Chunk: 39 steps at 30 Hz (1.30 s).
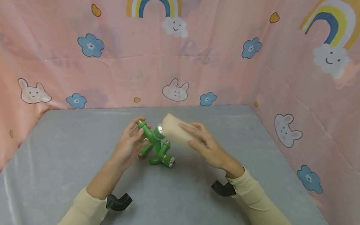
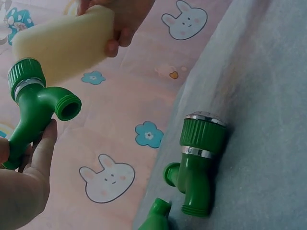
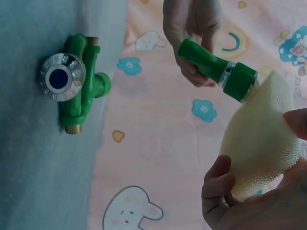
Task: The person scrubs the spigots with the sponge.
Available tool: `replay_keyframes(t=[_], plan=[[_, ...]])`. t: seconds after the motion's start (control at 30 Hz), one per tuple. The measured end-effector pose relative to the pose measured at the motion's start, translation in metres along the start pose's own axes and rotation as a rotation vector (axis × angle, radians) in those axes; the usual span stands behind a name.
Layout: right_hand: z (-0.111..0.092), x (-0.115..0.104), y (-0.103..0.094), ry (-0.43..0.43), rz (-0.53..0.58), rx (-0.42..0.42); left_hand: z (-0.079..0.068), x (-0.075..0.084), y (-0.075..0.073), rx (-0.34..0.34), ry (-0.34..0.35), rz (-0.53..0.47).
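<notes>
My left hand (image 1: 126, 146) grips a green tap (image 2: 36, 103) by its body, up off the table, with the ribbed, chrome-capped knob turned to the right. In my right hand (image 1: 212, 151) is a cream sponge (image 1: 177, 130), pinched between the thumb and fingers. One end of the sponge touches the capped end of the held tap, as the right wrist view shows. Beneath the hands, other green taps (image 1: 162, 156) lie on the table. One of them, a tap with a chrome band (image 2: 196, 167), shows whole in the left wrist view.
A grey cloth covers the table (image 1: 228, 130). Pink printed curtain (image 1: 122, 74) hangs along its back and right side. Black curved mounts (image 1: 119, 202) stick out at both wrists, beside the cream sleeves (image 1: 254, 196).
</notes>
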State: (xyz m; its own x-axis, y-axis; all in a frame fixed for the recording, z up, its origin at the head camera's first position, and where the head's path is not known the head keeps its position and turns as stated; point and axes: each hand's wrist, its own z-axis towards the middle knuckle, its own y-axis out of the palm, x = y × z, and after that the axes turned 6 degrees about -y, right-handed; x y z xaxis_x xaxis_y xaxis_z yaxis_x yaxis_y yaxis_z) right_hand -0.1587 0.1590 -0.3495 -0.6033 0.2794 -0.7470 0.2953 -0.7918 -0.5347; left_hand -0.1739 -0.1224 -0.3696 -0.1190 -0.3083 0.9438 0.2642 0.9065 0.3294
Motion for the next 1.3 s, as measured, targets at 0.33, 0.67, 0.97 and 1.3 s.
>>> replay_keyframes(t=[0.33, 0.67, 0.97, 1.3], plan=[[-0.001, 0.003, -0.004, -0.072, 0.048, 0.039, 0.003, 0.0, -0.001, -0.115, -0.074, -0.043], [0.003, 0.002, 0.013, -0.053, 0.116, -0.035, 0.004, -0.006, 0.005, -0.15, -0.099, -0.058], [0.004, 0.005, 0.013, -0.043, 0.099, -0.023, 0.002, -0.001, 0.001, -0.084, -0.109, -0.146], [0.004, 0.008, 0.017, -0.071, -0.049, 0.119, 0.002, -0.008, 0.001, -0.013, -0.07, -0.147]])
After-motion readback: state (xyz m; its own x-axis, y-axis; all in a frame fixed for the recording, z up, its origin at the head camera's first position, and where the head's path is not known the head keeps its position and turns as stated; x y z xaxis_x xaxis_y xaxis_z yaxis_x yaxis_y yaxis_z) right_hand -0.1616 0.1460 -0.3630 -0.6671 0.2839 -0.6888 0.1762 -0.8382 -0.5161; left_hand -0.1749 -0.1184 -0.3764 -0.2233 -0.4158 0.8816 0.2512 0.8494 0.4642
